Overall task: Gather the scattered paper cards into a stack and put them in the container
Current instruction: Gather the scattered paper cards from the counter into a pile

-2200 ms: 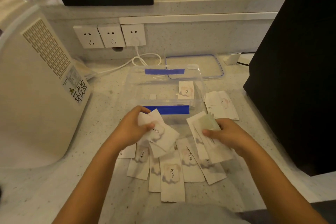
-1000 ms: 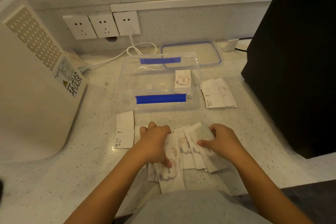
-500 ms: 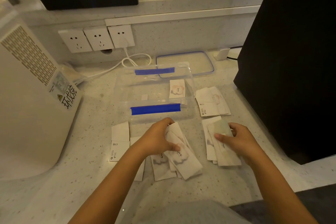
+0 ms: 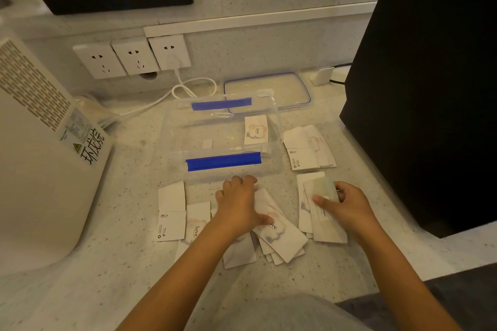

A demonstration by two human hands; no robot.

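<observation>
hands on the cards, container waiting open

left hand (image 4: 239,203) palm down, fingers curled over a fanned bunch of cards (image 4: 279,234), pressing it against the desk (image 4: 121,263). right hand (image 4: 347,207) thumb and fingers pinched around a second, neater pile of cards (image 4: 317,212) just right of the first. two pale cards (image 4: 171,211) flat on the desk to the left, another printed "love" (image 4: 197,224) beside them, partly under the left forearm. a further small heap (image 4: 309,149) near the right wall of the clear container (image 4: 174,131). container just beyond both hands, blue clips on near and far edges, one card (image 4: 256,130) already lying inside at its right end. lid (image 4: 266,88) flat behind it. white appliance (image 4: 35,142) far left, dark box (image 4: 430,88) far right, wall sockets (image 4: 134,55) behind.
</observation>
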